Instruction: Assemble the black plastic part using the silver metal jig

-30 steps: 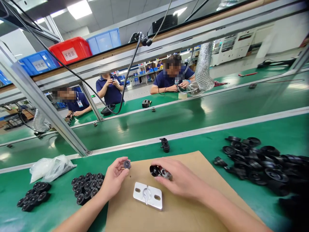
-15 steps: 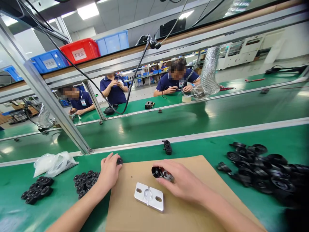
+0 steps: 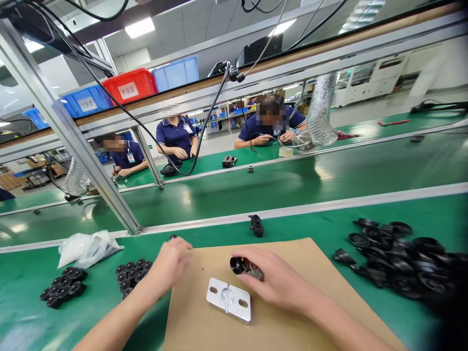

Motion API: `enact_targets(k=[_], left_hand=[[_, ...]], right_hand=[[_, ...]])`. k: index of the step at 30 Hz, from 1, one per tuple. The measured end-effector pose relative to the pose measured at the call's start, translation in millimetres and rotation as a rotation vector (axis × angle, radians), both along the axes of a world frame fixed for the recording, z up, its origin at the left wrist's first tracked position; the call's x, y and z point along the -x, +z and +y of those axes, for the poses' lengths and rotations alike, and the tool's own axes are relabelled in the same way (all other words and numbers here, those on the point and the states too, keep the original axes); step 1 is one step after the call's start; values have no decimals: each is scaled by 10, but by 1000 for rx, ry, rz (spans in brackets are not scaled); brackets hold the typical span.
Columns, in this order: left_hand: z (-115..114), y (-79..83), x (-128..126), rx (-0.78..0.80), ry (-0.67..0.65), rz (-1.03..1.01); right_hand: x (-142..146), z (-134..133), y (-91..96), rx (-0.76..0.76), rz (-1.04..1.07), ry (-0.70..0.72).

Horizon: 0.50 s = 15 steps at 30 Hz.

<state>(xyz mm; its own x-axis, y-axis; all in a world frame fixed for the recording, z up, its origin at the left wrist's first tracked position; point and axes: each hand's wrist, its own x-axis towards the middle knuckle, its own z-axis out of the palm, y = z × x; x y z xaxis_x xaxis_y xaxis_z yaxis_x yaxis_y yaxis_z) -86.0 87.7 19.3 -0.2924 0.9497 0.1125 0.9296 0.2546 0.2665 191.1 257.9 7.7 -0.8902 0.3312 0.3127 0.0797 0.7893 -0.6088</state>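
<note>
One red bin (image 3: 144, 82), contents hidden, right hand (image 3: 269, 274) grasping black part (image 3: 237, 265), left hand (image 3: 170, 263), grip unclear

On the red bin (image 3: 149, 84), a white label (image 3: 127, 90) was marked 不良品. On the label of the blue bin (image 3: 103, 99) to its left, 工具 was read, the last character blurred. Badges (image 3: 130, 157) below the red bin could not be read.
</note>
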Motion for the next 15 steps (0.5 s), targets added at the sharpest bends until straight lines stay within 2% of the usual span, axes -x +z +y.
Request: enact_targets(k=[2, 5, 9, 15], left_hand=[[-12, -39, -163, 47, -82, -77], [20, -146, -296, 37, -93, -124], [67, -240, -309, 17, -124, -157], [56, -282, -300, -18, -165, -176]], right_hand=[[12, -18, -24, 31, 0, -7], [24, -37, -63, 71, -2, -14], [32, -37, -99, 81, -8, -17], [49, -40, -124, 72, -13, -22]])
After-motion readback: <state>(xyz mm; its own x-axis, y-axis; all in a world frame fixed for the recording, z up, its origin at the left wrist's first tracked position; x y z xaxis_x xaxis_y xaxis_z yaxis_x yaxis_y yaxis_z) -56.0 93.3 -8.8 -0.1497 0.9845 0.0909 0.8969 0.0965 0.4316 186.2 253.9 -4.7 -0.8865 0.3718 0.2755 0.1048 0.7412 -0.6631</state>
